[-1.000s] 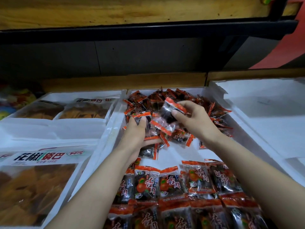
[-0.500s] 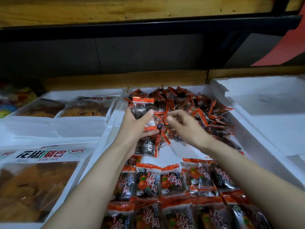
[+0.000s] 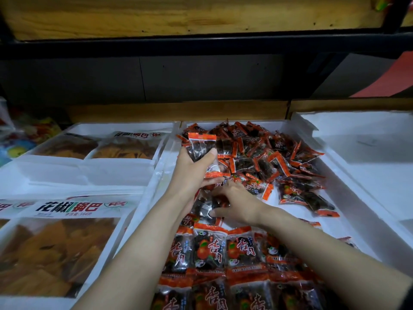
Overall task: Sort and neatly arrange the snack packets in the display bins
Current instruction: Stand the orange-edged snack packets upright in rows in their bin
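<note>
Head view: at far left we see large bags of golden crisps (image 3: 55, 253) lying flat in their own white bins, kept apart from the small packets. Just right of them, beside the left wall of the middle bin (image 3: 159, 175), our left hand (image 3: 190, 173) is raised with the wrist bent back. Its fingers curl behind a small stack of packets (image 3: 202, 151) and the thumb presses across the front. We judge the stack is held upright and squared so the gathered packets can be set down together as one row. Just below it, our right hand (image 3: 239, 204) reaches in palm down, the forearm crossing from the right. Its fingers bend over a loose packet (image 3: 204, 208) on the bin floor and the thumb tucks under it, pinching it. Nearest us, neat rows (image 3: 210, 249) lie label-up and overlapping. Further right the loose heap (image 3: 279, 157) is not yet sorted, and another white bin (image 3: 368, 175) stands beside it.
</note>
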Motion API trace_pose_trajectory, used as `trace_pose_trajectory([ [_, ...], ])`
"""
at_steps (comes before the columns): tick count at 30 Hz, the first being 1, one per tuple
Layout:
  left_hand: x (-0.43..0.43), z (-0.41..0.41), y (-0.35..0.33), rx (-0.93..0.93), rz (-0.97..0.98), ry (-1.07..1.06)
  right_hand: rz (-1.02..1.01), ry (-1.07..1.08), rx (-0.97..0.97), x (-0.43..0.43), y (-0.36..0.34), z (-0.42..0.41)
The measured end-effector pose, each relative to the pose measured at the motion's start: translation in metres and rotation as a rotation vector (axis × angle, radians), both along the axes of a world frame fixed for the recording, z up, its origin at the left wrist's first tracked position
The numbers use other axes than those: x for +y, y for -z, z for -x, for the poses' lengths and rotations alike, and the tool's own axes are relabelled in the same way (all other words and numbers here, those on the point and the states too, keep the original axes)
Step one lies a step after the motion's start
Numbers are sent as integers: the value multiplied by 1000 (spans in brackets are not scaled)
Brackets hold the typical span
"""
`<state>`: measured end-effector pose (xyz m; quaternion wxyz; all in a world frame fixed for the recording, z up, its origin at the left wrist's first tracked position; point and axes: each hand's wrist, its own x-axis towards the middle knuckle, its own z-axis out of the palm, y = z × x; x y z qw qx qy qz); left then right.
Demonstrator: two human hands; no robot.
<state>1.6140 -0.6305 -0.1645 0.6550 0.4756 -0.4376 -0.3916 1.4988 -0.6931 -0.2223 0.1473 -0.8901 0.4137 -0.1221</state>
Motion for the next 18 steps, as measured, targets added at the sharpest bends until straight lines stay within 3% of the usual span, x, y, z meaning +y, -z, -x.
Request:
trace_pose_trajectory([
  [10,-3,-2,2,47,-77,-51,-24,-10,-229,8,-18,6],
  [15,-3,-3,4,19,-137,-70,32,218,-691,9,-41,26],
  [18,-1,4,6,-5,-181,-14,164,305,-830,15,-49,33],
])
